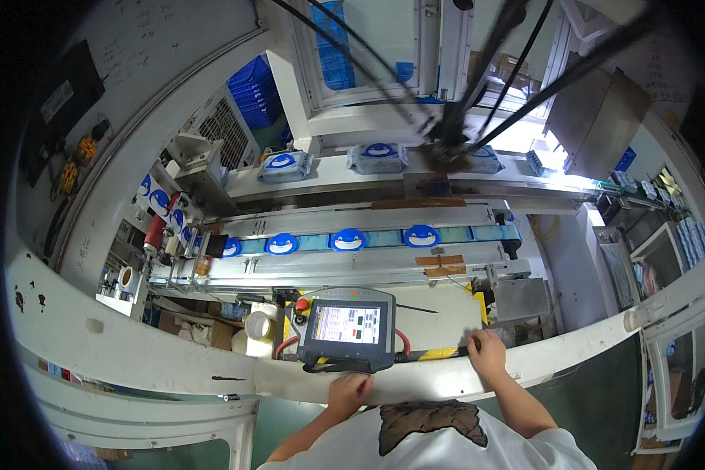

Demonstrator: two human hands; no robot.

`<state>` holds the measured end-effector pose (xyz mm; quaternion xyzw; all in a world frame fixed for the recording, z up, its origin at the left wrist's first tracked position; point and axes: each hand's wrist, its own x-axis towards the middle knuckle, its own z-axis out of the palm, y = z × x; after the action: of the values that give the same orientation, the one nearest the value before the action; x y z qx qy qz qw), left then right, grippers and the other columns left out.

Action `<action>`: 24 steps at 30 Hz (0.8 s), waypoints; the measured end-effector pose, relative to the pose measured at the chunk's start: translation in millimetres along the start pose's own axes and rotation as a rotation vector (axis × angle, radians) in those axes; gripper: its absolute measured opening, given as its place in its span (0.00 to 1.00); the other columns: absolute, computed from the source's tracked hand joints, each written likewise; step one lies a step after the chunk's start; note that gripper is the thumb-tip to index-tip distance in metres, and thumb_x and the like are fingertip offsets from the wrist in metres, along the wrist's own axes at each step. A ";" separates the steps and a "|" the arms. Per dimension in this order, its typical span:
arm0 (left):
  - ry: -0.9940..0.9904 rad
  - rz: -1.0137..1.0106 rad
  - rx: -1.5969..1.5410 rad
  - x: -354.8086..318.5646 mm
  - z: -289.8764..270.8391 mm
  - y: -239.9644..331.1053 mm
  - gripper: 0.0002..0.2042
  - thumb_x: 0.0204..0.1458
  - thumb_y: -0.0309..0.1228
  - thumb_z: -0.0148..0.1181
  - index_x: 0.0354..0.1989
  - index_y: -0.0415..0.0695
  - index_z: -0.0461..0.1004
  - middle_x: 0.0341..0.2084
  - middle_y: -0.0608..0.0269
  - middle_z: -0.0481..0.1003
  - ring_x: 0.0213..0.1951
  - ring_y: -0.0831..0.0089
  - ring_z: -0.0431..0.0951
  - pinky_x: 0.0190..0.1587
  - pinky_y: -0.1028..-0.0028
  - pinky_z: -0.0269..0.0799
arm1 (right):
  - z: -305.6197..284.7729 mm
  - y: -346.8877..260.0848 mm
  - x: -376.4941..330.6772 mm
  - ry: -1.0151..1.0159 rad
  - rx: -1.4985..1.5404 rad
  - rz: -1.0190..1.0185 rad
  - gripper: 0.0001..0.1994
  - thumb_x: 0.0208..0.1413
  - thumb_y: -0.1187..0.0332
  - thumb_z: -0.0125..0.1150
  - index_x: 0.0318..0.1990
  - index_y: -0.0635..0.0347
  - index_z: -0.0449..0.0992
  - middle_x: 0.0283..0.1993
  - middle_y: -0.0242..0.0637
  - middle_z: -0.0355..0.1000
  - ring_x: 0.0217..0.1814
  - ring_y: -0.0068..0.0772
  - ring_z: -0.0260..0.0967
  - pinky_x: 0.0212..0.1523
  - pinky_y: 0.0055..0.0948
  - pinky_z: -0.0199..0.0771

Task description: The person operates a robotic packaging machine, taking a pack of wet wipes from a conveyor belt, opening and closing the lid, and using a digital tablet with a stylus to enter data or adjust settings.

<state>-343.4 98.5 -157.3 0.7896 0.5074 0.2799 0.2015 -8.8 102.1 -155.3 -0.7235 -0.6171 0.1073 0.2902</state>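
My left hand (351,389) is at the near edge of the white rail (431,381), just below a dark control pendant (348,329) with a lit touch screen and a red button. Its fingers are curled in; anything inside them is hidden. Further right, my right hand (487,352) rests with bent fingers over the far edge of the same rail. A strip of yellow-and-black tape (439,354) ends beside those fingers. Beyond the pendant, several blue smiling whale-shaped lids (348,240) lie in a row on a light-blue strip (384,238) along the machine.
Soft wipe packs (377,158) with blue lids lie on the far conveyor (337,186). A dark-armed picking robot (448,141) hangs above them, blurred at its tip. Blue crates (256,92) stand back left. A tape roll (259,326) sits left of the pendant.
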 end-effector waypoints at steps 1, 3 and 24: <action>0.036 0.058 -0.024 -0.8 3.6 -1.2 0.07 0.45 0.31 0.61 0.20 0.44 0.72 0.16 0.62 0.72 0.20 0.63 0.73 0.22 0.68 0.67 | 1.4 0.9 0.2 -0.003 -0.005 -0.002 0.06 0.47 0.69 0.57 0.29 0.62 0.73 0.28 0.43 0.70 0.33 0.47 0.68 0.35 0.41 0.68; 0.079 0.082 -0.075 -1.2 5.1 -0.5 0.06 0.44 0.30 0.61 0.21 0.45 0.71 0.16 0.63 0.71 0.20 0.64 0.72 0.22 0.68 0.66 | 2.7 3.5 -0.8 -0.008 -0.017 -0.004 0.06 0.47 0.69 0.57 0.29 0.62 0.73 0.28 0.43 0.70 0.33 0.47 0.68 0.34 0.41 0.68; 0.071 0.143 -0.031 -1.9 7.3 -9.6 0.05 0.43 0.28 0.61 0.21 0.45 0.71 0.15 0.63 0.69 0.18 0.65 0.71 0.21 0.68 0.66 | 3.3 2.7 -1.3 -0.024 -0.053 0.000 0.05 0.46 0.69 0.56 0.29 0.60 0.74 0.28 0.42 0.70 0.33 0.46 0.68 0.35 0.40 0.69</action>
<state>-345.9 100.4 -169.1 0.8104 0.4521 0.3292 0.1748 -8.5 101.6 -159.7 -0.7295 -0.6233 0.0996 0.2635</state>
